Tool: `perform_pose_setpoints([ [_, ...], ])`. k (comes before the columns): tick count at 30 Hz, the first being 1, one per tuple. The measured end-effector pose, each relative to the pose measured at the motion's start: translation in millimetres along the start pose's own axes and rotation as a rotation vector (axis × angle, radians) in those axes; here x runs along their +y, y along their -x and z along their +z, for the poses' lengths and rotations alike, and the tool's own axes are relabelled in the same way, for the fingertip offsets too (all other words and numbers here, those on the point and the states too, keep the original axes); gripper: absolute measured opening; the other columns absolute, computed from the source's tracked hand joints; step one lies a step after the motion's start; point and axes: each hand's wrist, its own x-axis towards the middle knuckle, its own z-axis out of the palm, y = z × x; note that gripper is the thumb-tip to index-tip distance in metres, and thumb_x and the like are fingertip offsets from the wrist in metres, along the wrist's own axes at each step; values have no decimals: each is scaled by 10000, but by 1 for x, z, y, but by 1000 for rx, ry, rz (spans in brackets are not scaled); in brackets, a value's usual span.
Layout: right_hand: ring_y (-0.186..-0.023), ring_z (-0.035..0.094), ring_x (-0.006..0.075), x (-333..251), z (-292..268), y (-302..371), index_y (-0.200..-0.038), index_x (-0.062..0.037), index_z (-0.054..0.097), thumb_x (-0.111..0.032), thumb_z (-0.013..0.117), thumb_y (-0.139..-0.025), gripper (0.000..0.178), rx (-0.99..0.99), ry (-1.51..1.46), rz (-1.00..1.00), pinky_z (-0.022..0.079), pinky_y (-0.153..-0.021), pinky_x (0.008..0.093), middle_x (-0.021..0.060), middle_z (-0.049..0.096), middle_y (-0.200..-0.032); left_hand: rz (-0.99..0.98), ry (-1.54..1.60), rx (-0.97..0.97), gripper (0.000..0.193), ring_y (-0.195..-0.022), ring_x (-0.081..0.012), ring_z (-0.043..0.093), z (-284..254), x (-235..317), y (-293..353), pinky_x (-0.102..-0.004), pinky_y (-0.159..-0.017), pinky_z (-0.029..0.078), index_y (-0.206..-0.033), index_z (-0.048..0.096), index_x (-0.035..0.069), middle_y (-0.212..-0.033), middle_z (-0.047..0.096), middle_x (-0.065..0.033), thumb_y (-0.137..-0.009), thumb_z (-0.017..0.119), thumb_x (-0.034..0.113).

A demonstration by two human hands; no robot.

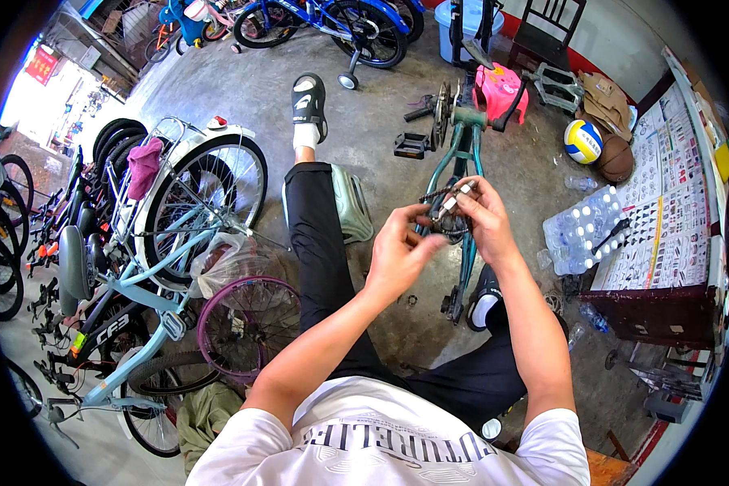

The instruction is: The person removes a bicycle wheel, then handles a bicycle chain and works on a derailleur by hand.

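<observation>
Between my legs is a teal bicycle frame (468,267), its chainring (441,117) and a black pedal (411,146) at the far end. Above the frame, my right hand (492,223) pinches a small silver-and-black metal bicycle part (449,204) between thumb and fingers. My left hand (401,255) is at the part's left side, its fingertips curled against the dark end. Motion blurs its thumb. The exact kind of part cannot be made out, as fingers cover much of it.
On the left stand a light blue bicycle (138,283) and a purple wheel rim (206,324). A pale green padded seat (348,206) is by my left leg. To the right are bottled water packs (583,231), a volleyball (583,142), a basketball (616,158) and a pink stool (500,91).
</observation>
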Motion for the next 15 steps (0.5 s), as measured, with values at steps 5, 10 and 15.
perform_pose_setpoints([
  [5, -894, 656, 149, -3, -1, -3, -1100, -68, 584, -223, 587, -1025, 173, 78, -67, 17, 509, -829, 303, 48, 676, -975, -842, 784, -258, 594, -630, -88, 514, -7, -16, -3, -236, -557, 415, -1039, 637, 46, -874, 571, 3, -1001, 549, 632],
  [10, -938, 648, 158, 4, -10, -4, -1121, -65, 586, -244, 517, -1062, 201, 74, -69, 34, 510, -868, 305, 62, 665, -1012, -867, 978, -367, 451, -661, -69, 453, 4, -13, -21, -218, -559, 361, -1039, 643, 77, -861, 568, 21, -987, 650, 525],
  [15, -853, 637, 129, 2, -5, -7, -1087, -71, 593, -274, 543, -1056, 210, 119, -65, 30, 509, -808, 291, 34, 658, -940, -245, 19, -148, 184, -644, -99, 582, 7, -5, -28, -254, -539, 459, -1048, 672, 60, -899, 605, -14, -915, 775, 135],
])
